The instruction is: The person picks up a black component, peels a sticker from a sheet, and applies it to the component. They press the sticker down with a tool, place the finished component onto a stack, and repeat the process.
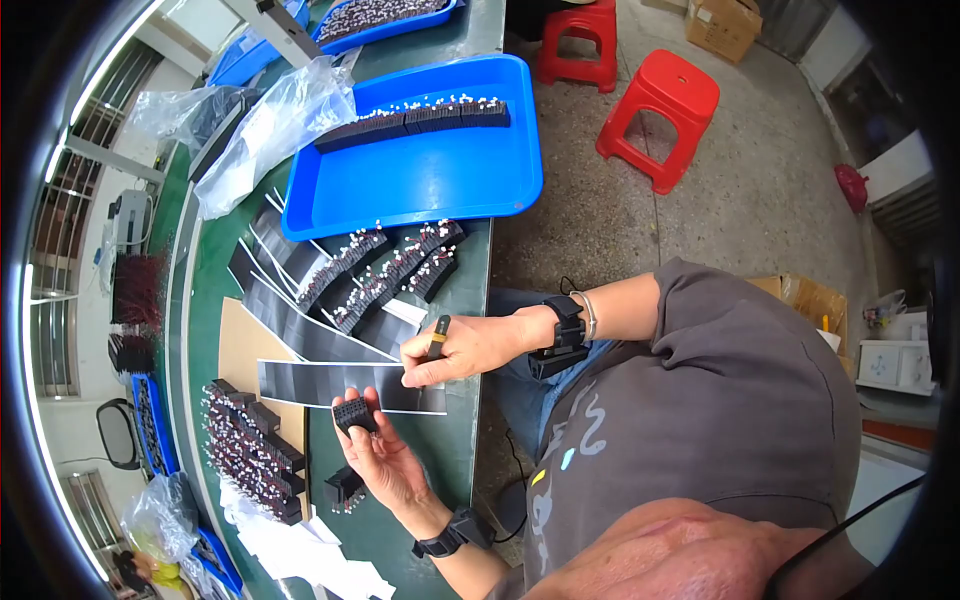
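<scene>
My right hand [455, 350] is closed around a dark pen [437, 340] with a gold band, its lower end hidden by the fingers. Under that hand lies a dark grey strip with white edges [320, 383]. In my left hand [385, 465] a small black block [353, 414] with a gridded face is pinched between thumb and fingers, just beside the strip. Close to the left wrist sits another small black block cluster [345, 486] with white-tipped wires. Rows of black parts with white connectors [380, 285] lie on more dark strips beyond my right hand.
A blue tray [430, 175] holding a row of black parts stands at the table's top edge, beside clear plastic bags [285, 130]. More wired black parts [250, 445] lie on brown cardboard [245, 345], near white papers [310, 555]. Red stools [665, 100] stand on the floor.
</scene>
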{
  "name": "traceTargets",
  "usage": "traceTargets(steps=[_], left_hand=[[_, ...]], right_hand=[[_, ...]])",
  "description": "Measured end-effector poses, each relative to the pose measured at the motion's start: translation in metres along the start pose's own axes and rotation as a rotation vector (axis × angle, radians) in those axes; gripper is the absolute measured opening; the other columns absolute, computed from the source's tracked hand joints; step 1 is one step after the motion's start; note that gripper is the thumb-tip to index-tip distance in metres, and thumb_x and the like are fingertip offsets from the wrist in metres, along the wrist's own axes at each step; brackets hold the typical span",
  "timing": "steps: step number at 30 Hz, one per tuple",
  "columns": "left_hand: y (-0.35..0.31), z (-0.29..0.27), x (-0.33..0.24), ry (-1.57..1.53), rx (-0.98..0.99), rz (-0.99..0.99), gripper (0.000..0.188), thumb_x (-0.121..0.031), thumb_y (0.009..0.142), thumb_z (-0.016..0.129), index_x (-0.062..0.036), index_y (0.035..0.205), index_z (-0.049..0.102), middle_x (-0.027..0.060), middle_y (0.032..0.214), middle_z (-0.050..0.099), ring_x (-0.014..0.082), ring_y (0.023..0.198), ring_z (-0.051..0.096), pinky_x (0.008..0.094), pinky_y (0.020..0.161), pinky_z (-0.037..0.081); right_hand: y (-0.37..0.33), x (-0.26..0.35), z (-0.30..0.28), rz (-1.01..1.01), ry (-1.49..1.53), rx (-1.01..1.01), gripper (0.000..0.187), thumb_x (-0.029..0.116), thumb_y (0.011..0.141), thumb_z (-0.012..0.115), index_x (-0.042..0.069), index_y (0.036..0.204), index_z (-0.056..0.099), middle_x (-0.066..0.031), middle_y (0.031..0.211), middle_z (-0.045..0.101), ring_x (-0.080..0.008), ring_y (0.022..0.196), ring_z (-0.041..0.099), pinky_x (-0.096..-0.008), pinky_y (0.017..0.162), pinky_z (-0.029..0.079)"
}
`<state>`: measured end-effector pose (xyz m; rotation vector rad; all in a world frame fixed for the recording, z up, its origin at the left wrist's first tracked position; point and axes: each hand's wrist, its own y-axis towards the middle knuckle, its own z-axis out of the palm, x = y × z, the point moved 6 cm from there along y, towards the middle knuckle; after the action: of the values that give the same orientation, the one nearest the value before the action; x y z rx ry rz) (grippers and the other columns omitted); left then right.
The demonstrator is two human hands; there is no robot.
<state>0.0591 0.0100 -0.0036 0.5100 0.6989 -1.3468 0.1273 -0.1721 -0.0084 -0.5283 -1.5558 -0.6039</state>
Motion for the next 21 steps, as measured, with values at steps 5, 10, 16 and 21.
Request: traceTargets(steps=[5,10,16,21], left_hand=[[0.000,-0.001,0.001,0.165,-0.026,0.031,0.050,-0.007,0.099,0.058,0.0030,0.144,0.039,0.0208,0.140,0.050,0.0300,0.128,0.054,0.0273,0.098,0.056],[0.001,-0.002,0.003,0.316,-0.062,0.057,0.048,-0.005,0.099,0.058,0.0034,0.143,0.041,0.0194,0.138,0.052,0.0296,0.124,0.057,0.0274,0.099,0.056],[0.002,-0.002,0.000,0.184,-0.063,0.055,0.047,-0.005,0.099,0.058,0.0028,0.142,0.042,0.0186,0.138,0.052,0.0291,0.124,0.058,0.0284,0.101,0.055],[0.000,-0.008,0.000,0.258,-0.126,0.029,0.051,-0.002,0.097,0.060,0.0015,0.143,0.041,0.0179,0.138,0.053,0.0297,0.124,0.058,0.0330,0.100,0.054]], right_hand=[[-0.001,0.001,-0.010,-0.134,0.008,-0.210,0.020,0.021,0.093,0.071,0.003,0.096,0.066,-0.0027,0.088,0.065,-0.0110,0.086,0.061,-0.0284,0.077,0.049],[-0.003,-0.001,-0.017,-0.171,0.124,-0.315,0.019,0.018,0.091,0.073,0.001,0.093,0.067,-0.0012,0.083,0.064,-0.0095,0.084,0.060,-0.0266,0.075,0.048],[-0.005,-0.002,-0.018,-0.126,0.050,-0.383,0.022,0.023,0.095,0.069,0.002,0.088,0.067,-0.0001,0.082,0.064,-0.0078,0.080,0.059,-0.0241,0.071,0.048],[-0.003,-0.012,-0.015,0.047,0.334,-0.325,0.033,0.033,0.102,0.057,0.006,0.086,0.066,0.0020,0.081,0.063,-0.0029,0.069,0.052,-0.0205,0.060,0.043]])
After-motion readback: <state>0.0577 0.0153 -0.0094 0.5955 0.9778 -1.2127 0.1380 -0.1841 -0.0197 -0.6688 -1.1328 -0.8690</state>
